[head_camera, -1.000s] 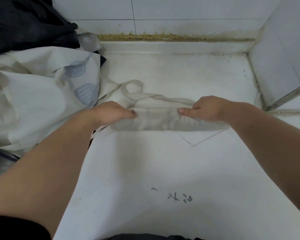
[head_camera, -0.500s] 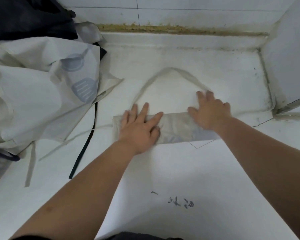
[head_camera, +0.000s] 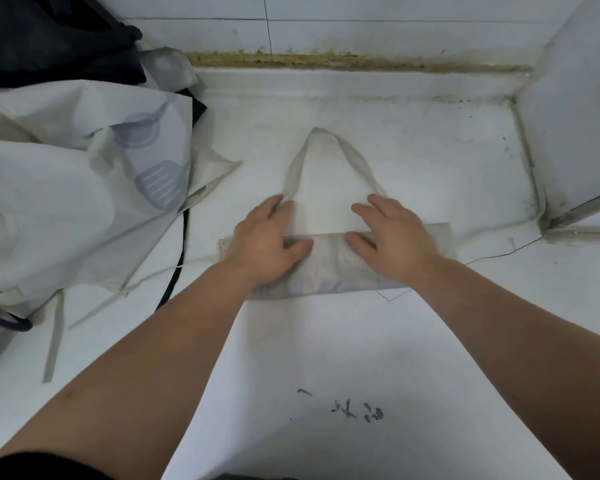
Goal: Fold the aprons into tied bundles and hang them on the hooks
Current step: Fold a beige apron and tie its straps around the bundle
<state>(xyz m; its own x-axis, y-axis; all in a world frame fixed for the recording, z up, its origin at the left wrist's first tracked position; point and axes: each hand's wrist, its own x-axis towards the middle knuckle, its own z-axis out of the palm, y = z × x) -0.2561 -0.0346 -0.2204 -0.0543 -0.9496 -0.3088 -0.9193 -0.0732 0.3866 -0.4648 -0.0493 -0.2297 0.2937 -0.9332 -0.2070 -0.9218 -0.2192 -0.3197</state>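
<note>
A long, narrow folded strip of pale grey-beige apron cloth [head_camera: 329,265] lies crosswise on the white surface [head_camera: 437,157], about in the middle of the view. From its far edge a flat neck strap of the same pale cloth [head_camera: 294,169] rises in an arch-shaped loop, laid out flat toward the white tiled wall [head_camera: 361,32].

Both hands lie palm down on the folded strip. The left hand [head_camera: 264,244] covers its left part; the grip is flat and holds nothing, the fingers straight and pressing the cloth, their tips reaching past the far edge to the left foot of the loop. The right hand [head_camera: 392,237] presses the strip right of centre — its grip is likewise flat and spread, the thumb pointing inward along the cloth and the fingertips near the right foot of the loop. A short bare stretch of the strip shows between the two thumbs, and its right end sticks out beyond the right hand.

To the left, well apart from the strip, lies a rumpled heap of white apron cloth printed with grey-blue kitchen utensils [head_camera: 84,209], its pale tie ribbons [head_camera: 53,344] trailing onto the surface. A thin black strap [head_camera: 178,268] runs beside the heap's edge, and a bundle of dark cloth [head_camera: 49,39] sits behind it in the far left corner. Near the front — between the forearms — a few dark scribbled marks [head_camera: 357,408] show on the surface.
</note>
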